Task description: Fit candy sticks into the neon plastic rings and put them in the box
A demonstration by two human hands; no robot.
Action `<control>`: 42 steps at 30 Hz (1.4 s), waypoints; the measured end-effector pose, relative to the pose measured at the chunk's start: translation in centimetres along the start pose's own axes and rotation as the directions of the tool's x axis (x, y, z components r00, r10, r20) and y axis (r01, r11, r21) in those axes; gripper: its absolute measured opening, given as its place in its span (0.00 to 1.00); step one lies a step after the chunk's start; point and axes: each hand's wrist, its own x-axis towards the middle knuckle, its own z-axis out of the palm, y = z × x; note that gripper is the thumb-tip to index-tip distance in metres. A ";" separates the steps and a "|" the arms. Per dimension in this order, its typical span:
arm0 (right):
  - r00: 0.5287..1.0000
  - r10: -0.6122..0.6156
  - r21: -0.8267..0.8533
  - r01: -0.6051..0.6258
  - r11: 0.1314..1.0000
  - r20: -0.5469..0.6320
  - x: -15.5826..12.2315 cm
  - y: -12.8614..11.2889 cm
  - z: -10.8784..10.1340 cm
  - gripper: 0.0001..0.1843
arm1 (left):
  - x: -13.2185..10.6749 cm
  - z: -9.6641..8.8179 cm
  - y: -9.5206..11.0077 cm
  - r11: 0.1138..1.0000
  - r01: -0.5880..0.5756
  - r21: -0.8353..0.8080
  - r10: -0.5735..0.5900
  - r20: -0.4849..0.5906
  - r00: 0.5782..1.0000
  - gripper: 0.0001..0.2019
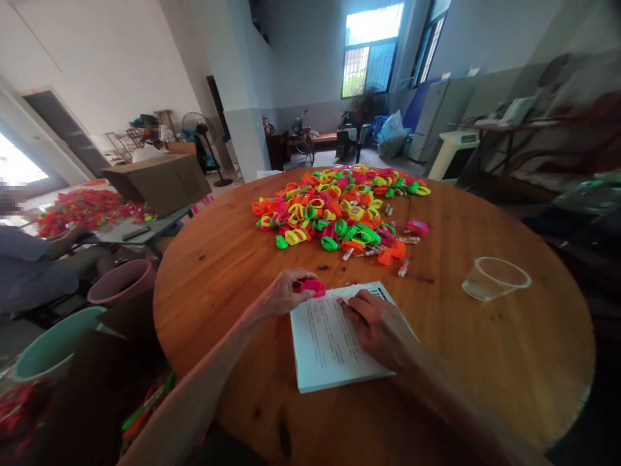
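Between the thumb and fingers of my left hand is a bright pink plastic band, held over the upper left corner of a printed paper stack. My right hand is closed above the right half of the stack. A small reddish tip shows at its fingertips, too small to name. Beyond both hands lies a heap of plastic bands in orange, yellow, green and pink. Several small wrapped tubes lie at its near edge, one tube a little apart.
A clear plastic cup stands on the right of the round wooden table. At left are a cardboard box, a pink bucket, a green bucket and a seated person beside another colourful heap.
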 end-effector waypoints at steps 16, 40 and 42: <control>0.995 -0.069 0.115 0.076 0.990 -0.068 2.0 -0.5 1.0 0.13 | -0.7 0.9 -0.7 0.996 -0.086 0.034 0.088 -0.062 0.994 0.12; 0.923 -0.360 -0.365 0.384 0.848 0.134 2.4 0.4 1.2 0.10 | -0.6 1.4 -0.5 0.973 -0.192 0.130 0.196 -0.023 0.980 0.10; 0.915 -0.364 -0.389 0.403 0.828 0.172 2.6 0.0 0.8 0.10 | -0.6 1.3 -0.4 0.972 -0.196 0.128 0.200 -0.021 0.980 0.09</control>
